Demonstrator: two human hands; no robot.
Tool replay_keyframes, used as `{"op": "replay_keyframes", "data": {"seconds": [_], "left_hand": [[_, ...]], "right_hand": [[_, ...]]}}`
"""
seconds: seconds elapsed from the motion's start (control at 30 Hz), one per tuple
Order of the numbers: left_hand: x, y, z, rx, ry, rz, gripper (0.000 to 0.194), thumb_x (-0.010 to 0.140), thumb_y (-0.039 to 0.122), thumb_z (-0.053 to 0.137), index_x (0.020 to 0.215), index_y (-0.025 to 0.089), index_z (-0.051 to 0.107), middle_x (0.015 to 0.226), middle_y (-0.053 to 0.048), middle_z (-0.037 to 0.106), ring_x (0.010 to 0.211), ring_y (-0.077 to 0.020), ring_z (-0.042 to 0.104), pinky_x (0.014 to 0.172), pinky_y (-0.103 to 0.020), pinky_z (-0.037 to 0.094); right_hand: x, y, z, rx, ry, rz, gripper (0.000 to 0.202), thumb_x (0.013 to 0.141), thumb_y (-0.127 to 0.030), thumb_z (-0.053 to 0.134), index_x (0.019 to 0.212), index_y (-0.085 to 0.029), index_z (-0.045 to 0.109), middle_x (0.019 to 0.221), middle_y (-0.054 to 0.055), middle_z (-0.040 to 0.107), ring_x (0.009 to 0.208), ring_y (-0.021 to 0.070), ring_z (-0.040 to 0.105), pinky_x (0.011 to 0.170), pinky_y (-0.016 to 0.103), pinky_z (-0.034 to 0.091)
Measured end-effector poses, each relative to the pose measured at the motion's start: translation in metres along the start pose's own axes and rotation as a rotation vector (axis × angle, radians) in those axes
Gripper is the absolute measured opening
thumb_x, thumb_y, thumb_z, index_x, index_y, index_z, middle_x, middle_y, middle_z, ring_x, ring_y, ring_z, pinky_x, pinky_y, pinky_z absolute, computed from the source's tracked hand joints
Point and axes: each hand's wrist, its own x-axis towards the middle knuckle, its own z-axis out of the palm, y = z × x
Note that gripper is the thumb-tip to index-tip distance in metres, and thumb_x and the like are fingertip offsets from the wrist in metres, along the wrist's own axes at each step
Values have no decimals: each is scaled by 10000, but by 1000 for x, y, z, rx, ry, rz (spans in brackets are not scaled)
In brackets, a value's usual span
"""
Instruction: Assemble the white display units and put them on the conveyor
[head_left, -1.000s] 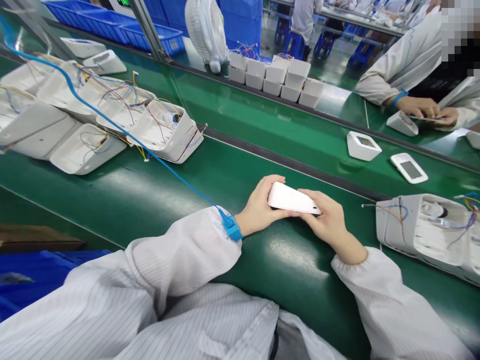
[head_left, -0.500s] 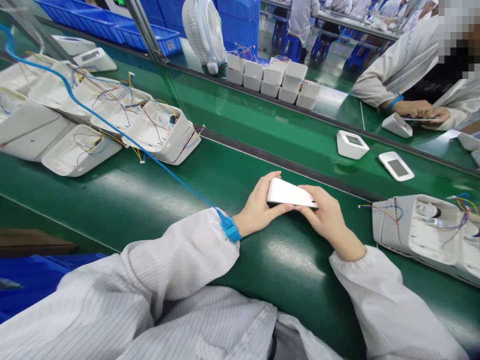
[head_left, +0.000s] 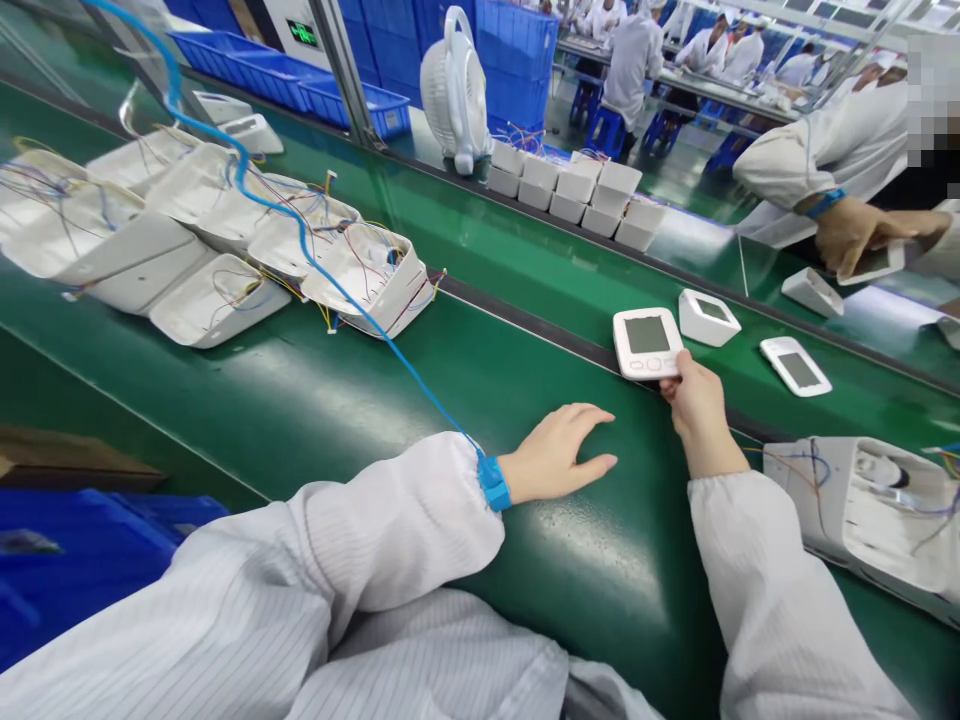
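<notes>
Between the thumb and fingers of my right hand point(head_left: 696, 408) is a white device with a grey screen and buttons, which looks like a blood pressure monitor point(head_left: 648, 343). Its screen faces up, and it is held over the dark strip along the far side of the green bench. My left hand point(head_left: 562, 452) reaches over the bench with thumb and fingers apart, holding nothing. A blue wrist strap point(head_left: 493, 483) with a cord circles my left wrist. Just beyond the held monitor sits a second white unit with a screen point(head_left: 709, 317), and a third unit point(head_left: 796, 366) lies to its right.
White housings with loose wires point(head_left: 360, 275) crowd the left of the bench; more housings point(head_left: 862, 520) stand at the right. Stacked white shells point(head_left: 574, 190) and a fan point(head_left: 454, 95) are at the back. A co-worker's hands point(head_left: 862, 235) hold a part at upper right.
My left hand has let go of the white device. My right hand has carried it forward and right, and its screen side now shows. The camera view has shifted slightly.
</notes>
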Motion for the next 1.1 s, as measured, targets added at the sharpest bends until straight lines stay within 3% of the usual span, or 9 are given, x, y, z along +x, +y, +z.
{"op": "replay_keyframes", "data": {"seconds": [0.07, 0.13, 0.23, 0.37, 0.53, 0.67, 0.8, 0.97, 1.1], "left_hand": [[0, -1, 0, 5, -3, 11, 435, 877, 371, 616, 1260, 183, 533, 1298, -137, 597, 1239, -270, 551, 1084, -454, 449], [-1, -2, 1, 3, -3, 18, 398, 880, 371, 611, 1232, 192, 554, 1274, -126, 610, 1228, -262, 559, 1077, -443, 455], [-1, -5, 1, -6, -10, 28, 344, 876, 366, 613, 1180, 207, 586, 1237, -113, 632, 1196, -260, 578, 1055, -443, 467], [0, -6, -4, -28, -45, 72, 247, 883, 320, 590, 1099, 205, 621, 1113, -92, 690, 1084, -242, 626, 996, -424, 500], [-3, -5, -34, 96, 29, 189, 208, 923, 297, 509, 1040, 183, 638, 1016, -103, 715, 970, -222, 656, 906, -381, 529], [-26, -25, -84, 360, 216, 103, 160, 900, 297, 512, 940, 219, 646, 879, -75, 708, 855, -211, 653, 812, -375, 520], [-73, -65, -157, 595, 590, -170, 88, 829, 309, 577, 814, 224, 594, 796, -51, 651, 798, -204, 617, 806, -364, 504], [-135, -106, -255, 760, 1041, -429, 115, 844, 231, 482, 940, 178, 517, 918, -95, 559, 900, -240, 558, 857, -406, 467], [-162, -120, -329, 835, 1141, -569, 212, 791, 177, 526, 1000, 140, 522, 1032, -132, 551, 1047, -268, 522, 963, -417, 410]], "right_hand": [[10, 1, 17, 9, -5, -51, 390, 819, -539, 594, 805, -152, 643, 631, 36, 624, 521, 149, 590, 477, 278, 487], [11, 3, 30, -5, -20, -107, 358, 794, -438, 626, 995, -146, 672, 920, 100, 708, 791, 204, 691, 690, 361, 574], [-2, 4, 39, -99, -106, -229, 363, 740, -342, 675, 1059, -171, 706, 1179, 122, 687, 1080, 257, 650, 966, 476, 510], [-19, -1, 36, -433, -275, -515, 258, 837, -366, 578, 924, -198, 752, 1085, 96, 731, 1051, 252, 659, 1005, 482, 483], [-26, -4, 29, -443, -260, -542, 283, 857, -385, 543, 894, -190, 745, 987, 98, 751, 952, 256, 687, 913, 465, 525], [-35, 1, 24, -510, -321, -558, 296, 865, -415, 524, 905, -215, 739, 992, 79, 753, 931, 259, 691, 861, 446, 544], [-41, 4, 21, -547, -401, -598, 319, 867, -445, 511, 890, -224, 740, 1005, 81, 751, 942, 272, 686, 813, 446, 554], [-39, 6, 22, -589, -408, -591, 348, 853, -486, 498, 869, -236, 739, 989, 77, 752, 947, 286, 679, 801, 458, 551], [-37, 8, 22, -612, -403, -589, 361, 833, -515, 501, 859, -247, 741, 984, 78, 749, 922, 299, 676, 741, 455, 554]]}}
